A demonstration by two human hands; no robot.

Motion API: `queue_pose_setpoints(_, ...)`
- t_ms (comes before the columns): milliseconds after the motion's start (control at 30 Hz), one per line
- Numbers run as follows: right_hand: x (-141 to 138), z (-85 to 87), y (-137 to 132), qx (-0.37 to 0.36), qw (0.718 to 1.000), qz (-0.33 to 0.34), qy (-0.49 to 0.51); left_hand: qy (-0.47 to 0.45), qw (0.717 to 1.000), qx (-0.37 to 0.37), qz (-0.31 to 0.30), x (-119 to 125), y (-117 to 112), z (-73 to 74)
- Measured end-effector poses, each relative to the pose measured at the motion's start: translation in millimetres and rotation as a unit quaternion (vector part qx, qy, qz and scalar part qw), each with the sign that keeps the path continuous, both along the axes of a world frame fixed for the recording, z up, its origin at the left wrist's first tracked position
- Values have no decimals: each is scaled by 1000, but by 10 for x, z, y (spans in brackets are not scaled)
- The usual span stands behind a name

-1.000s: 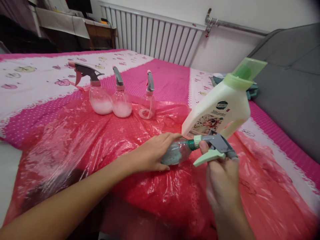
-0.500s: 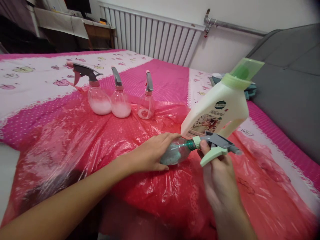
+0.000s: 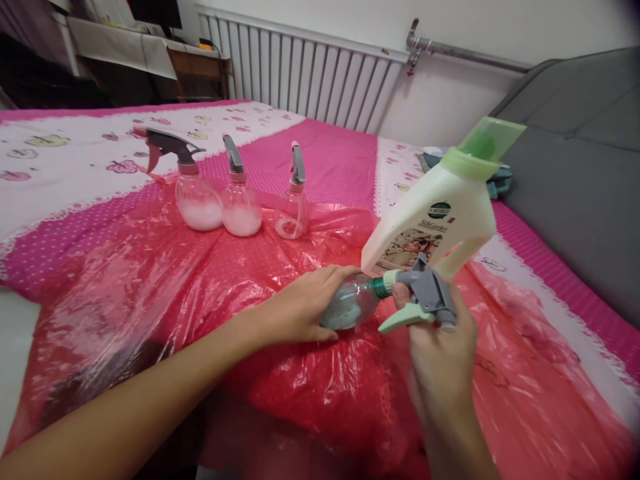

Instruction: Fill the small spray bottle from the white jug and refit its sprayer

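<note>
My left hand [image 3: 305, 307] wraps round the round body of a green-tinted spray bottle [image 3: 350, 308] lying on its side on the red plastic sheet [image 3: 165, 280]. My right hand [image 3: 440, 340] grips the bottle's grey and mint trigger head [image 3: 423, 297] at the green neck. Just behind them a cream detergent bottle [image 3: 440, 213] with a green cap leans tilted.
Three small clear spray bottles [image 3: 239, 193] with grey triggers stand in a row on the sheet at the back left. The sheet covers a pink and white bedspread [image 3: 75, 147]. A grey headboard [image 3: 575, 167] rises at right, a white radiator [image 3: 310, 73] behind.
My right hand has twisted the trigger head on the bottle neck; the nozzle swung from pointing right to pointing down toward me. The left hand has kept the body still.
</note>
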State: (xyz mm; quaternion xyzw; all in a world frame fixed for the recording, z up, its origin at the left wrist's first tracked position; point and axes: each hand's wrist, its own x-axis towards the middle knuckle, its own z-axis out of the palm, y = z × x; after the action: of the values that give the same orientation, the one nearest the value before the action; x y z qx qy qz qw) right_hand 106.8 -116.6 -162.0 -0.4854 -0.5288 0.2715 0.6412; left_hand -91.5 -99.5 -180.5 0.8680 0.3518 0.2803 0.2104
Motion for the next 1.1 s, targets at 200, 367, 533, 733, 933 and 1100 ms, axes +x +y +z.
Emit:
queue_pose_setpoints(200, -45, -15, 25, -71, 985, 28, 152, 9, 1000, -6, 3, 5, -10, 20)
queue_pose_setpoints(367, -54, 7, 34, -126, 960, 42, 248, 16, 1000, -9, 2, 10, -14, 48)
queue_pose_setpoints(533, -31, -33, 20, -108, 974, 22, 199, 16, 1000, -9, 3, 3, -12, 41)
queue_pose_setpoints(733, 6, -13, -15, -22, 999, 24, 32, 7, 1000, 2, 0, -1, -12, 12)
queue_pose_setpoints(933, 23, 47, -39, 28, 995, -15, -94, 0, 1000, -3, 0, 1, 1, -7)
queue_pose_setpoints(1100, -7, 61, -99, 44, 992, -23, -119, -5, 1000, -15, 1, -1, 7, -4)
